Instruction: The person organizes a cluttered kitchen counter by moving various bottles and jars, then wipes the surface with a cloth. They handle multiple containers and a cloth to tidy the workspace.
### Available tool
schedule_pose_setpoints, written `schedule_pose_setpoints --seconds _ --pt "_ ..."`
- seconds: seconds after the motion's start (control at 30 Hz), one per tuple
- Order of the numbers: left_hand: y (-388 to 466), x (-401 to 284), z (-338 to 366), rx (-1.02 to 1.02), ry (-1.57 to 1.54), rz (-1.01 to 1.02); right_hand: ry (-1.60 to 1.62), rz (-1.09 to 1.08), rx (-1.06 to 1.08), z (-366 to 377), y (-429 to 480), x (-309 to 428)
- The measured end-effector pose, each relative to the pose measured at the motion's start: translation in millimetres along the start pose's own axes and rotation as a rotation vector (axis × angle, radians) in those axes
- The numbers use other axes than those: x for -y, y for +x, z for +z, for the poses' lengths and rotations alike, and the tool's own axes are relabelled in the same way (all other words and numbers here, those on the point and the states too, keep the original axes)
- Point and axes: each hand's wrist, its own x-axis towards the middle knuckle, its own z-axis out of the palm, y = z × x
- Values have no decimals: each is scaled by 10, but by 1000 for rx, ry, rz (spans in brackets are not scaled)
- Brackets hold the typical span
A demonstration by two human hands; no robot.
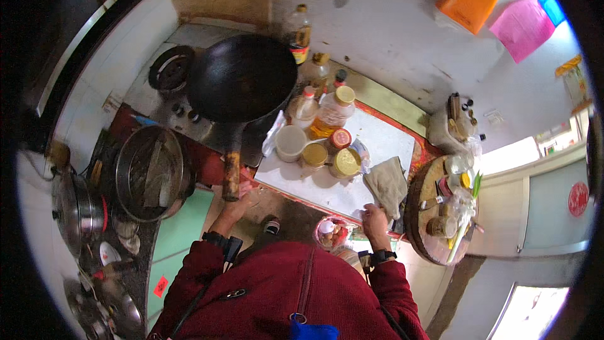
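Observation:
A black wok with a worn wooden handle sits over the gas stove. My left hand is just beside and below the end of that handle; its fingers are partly hidden, so a grip is not clear. At the front edge of a white board, my right hand rests close to a grey-beige cloth; whether it holds anything cannot be told. Jars with yellowish lids, a white tub, a red-lidded jar and oil bottles stand behind.
At the left a large metal pan stands by stacked pots. A round wooden chopping block at the right carries jars and a green onion. Below the board's edge is a basket holding eggs.

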Motion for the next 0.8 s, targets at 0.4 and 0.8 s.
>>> schedule_pose_setpoints --seconds 0.4,0.8 --pt "566 -15 271 -68 380 117 -51 358 -272 -87 -168 -833" --pt "763 109 245 -234 285 71 340 197 -338 239 -109 -668"
